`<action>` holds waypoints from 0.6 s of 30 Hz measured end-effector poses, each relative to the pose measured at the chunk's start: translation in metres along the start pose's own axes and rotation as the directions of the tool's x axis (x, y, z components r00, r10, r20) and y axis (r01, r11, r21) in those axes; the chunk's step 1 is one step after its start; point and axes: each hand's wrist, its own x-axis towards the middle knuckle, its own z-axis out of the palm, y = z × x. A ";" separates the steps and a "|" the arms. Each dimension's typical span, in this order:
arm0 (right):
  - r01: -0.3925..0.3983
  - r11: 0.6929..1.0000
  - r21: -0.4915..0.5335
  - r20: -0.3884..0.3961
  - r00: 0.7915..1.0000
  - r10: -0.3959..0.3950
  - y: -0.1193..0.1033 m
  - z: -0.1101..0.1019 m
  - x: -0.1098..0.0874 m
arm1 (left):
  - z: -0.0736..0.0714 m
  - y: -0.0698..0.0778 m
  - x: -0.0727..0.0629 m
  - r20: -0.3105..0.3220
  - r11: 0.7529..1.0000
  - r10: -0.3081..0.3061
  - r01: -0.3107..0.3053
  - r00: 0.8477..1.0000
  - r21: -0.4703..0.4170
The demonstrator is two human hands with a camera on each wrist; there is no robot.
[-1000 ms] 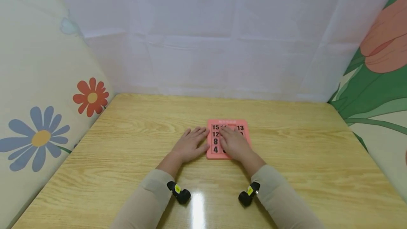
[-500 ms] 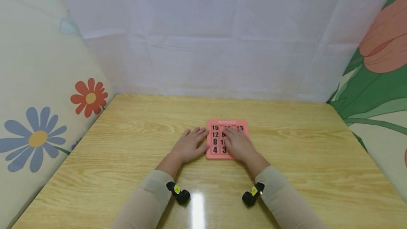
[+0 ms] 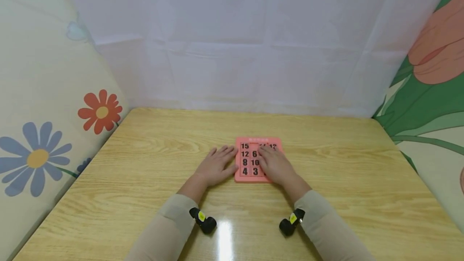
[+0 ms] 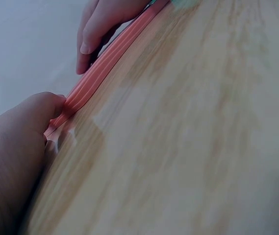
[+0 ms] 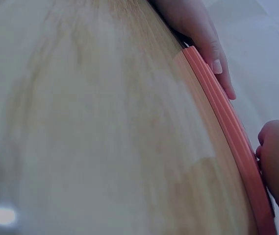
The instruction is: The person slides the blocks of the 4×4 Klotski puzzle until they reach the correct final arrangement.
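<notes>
A pink number slide puzzle with black-numbered tiles lies flat on the table. The top row shows 15, a gap, then 14 and 13, partly covered. My left hand lies palm down beside it, fingers fairly straight, with fingertips and thumb touching the left edge. Over the right part of the tiles rests my right hand, its fingertips at the 14 tile and its fingers extended. Several tiles are hidden beneath it. In the left wrist view, my left thumb touches the near corner of the pink frame.
The wooden table reaches back to a white cloth. Flower-patterned panels stand at either side. A black wrist camera sits on each beige sleeve.
My right hand has shifted to the right, and the 14 tile has slid right with it. The top-row gap is now beside the 15. My left hand has stayed in place.
</notes>
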 end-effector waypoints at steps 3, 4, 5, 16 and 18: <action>0.004 1.000 -0.001 -0.002 1.000 -0.004 0.002 -0.001 -0.001 | 0.000 0.001 0.000 0.002 1.000 0.001 -0.001 1.000 0.000; 0.005 1.000 -0.003 -0.003 1.000 -0.005 0.002 -0.002 -0.001 | 0.000 0.001 0.000 0.002 1.000 0.001 -0.001 1.000 0.000; 0.007 1.000 -0.005 -0.005 1.000 -0.007 0.003 -0.002 -0.001 | 0.000 0.000 0.000 0.002 1.000 0.001 -0.001 1.000 0.002; 0.026 1.000 -0.012 -0.024 0.999 -0.027 0.003 0.000 0.000 | -0.001 0.000 0.000 0.012 1.000 -0.018 0.018 1.000 0.002; 0.030 1.000 -0.004 -0.036 0.999 -0.030 0.002 0.001 0.001 | 0.000 0.000 0.001 0.013 1.000 -0.023 0.023 1.000 0.003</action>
